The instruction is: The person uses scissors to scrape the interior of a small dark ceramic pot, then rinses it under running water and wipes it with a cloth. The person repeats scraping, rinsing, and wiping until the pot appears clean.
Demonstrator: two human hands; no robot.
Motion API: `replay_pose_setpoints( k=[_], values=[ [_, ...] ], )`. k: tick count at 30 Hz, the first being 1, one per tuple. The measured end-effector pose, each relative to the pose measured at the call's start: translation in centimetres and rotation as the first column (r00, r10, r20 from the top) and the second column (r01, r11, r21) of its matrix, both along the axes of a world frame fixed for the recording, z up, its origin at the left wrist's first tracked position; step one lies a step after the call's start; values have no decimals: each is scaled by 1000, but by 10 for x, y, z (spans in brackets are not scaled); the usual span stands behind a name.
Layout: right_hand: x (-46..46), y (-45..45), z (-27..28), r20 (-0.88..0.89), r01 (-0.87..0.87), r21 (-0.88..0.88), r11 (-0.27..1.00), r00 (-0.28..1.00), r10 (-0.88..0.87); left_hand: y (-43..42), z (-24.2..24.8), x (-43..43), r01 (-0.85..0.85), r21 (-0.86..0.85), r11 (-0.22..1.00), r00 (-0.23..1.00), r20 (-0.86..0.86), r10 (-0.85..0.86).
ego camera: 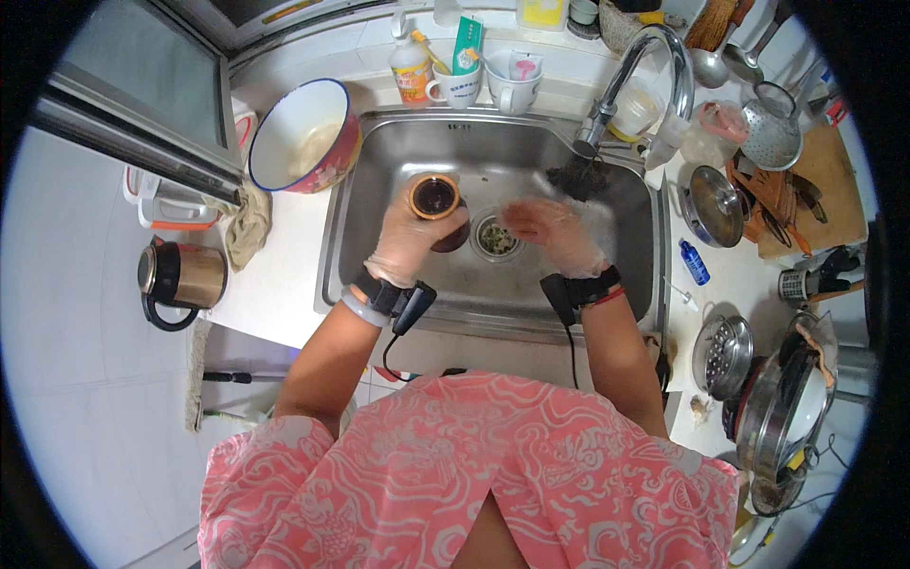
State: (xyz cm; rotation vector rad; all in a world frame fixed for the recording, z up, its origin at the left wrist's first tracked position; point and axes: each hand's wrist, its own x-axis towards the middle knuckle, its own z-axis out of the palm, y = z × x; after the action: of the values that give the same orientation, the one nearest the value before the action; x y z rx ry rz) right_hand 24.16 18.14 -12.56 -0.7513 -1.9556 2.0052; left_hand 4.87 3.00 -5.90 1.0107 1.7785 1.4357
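My left hand [407,235], in a clear thin glove, is wrapped around a dark brown round vessel with an orange-tan rim [434,197] over the left half of the stainless steel sink [398,299]. The vessel's mouth faces up and its inside looks dark. My right hand [551,231], gloved too, is blurred and hangs over the sink to the right of the drain strainer [495,236]. Its fingers point left, and I see nothing held in it. Green and pale scraps lie in the strainer.
The chrome faucet [684,78] arches over the back right of the sink, above a dark scouring pad or clump [579,179]. An enamel basin [304,139] stands at the left rim, a kettle [183,274] farther left. Right hold a glass-lidded pot [713,206] and blue bottle [694,262].
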Motion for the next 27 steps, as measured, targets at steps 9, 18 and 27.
replay_pose_setpoints(
  k=[9, 18, 27],
  values=[
    [6, -26, 22, -498, -162, -759, 630, 768, -403, -15, -31, -19, -186, -6, 983, 648, 751, 127],
    [-16, -42, 31, -569, -234, -716, 658, 741, -356, -28, -33, -34, -260, -25, 965, 561, 810, 172],
    [-42, -27, -16, 548, -348, 454, 820, 835, 50, -24, -55, -57, -115, 43, 992, 813, 578, 70]
  ],
)
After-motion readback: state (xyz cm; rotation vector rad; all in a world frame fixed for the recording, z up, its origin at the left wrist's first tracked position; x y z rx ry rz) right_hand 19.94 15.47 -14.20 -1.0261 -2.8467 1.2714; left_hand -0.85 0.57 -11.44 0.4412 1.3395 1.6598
